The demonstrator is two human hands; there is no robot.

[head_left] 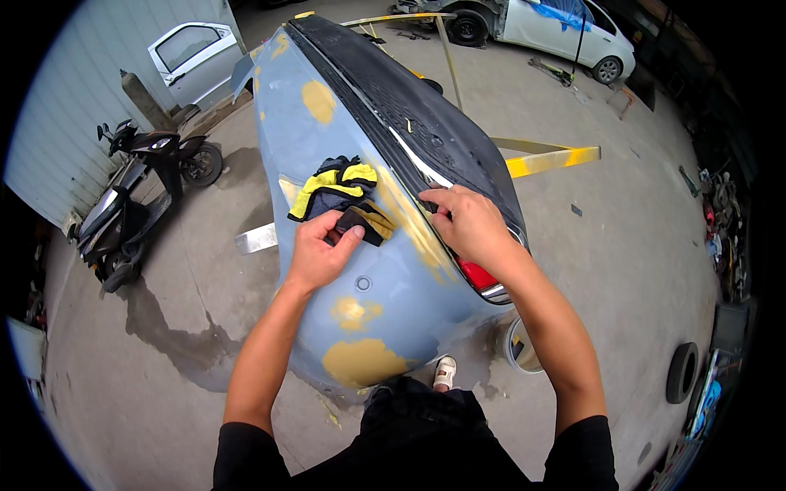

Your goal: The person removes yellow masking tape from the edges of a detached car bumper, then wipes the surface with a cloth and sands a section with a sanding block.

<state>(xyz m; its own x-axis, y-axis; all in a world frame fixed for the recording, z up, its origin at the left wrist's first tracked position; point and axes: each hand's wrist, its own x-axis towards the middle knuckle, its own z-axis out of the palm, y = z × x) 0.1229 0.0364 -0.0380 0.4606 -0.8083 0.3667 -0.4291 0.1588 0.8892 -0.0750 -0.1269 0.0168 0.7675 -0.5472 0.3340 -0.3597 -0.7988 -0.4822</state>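
A blue-grey car body panel (286,155) with tan filler patches lies in front of me. My left hand (319,255) is closed on a folded piece of sandpaper (368,222), black and tan, held just over the panel. Beyond it, a crumpled yellow and dark-grey cloth (334,190) rests on the surface. At the panel's right edge, my right hand (473,225) has its fingers curled beside the dark trim and chrome strip (417,159). Whatever those fingers grip is hidden. Just below that hand shows a red tail light (476,276).
Yellow stand bars (557,159) jut out on the right. A bucket (524,348) stands by the panel's near right corner. To the left is a dark scooter (147,196), with a loose car door (196,61) behind. A tyre (681,372) lies right; a white car (557,37) stands far off.
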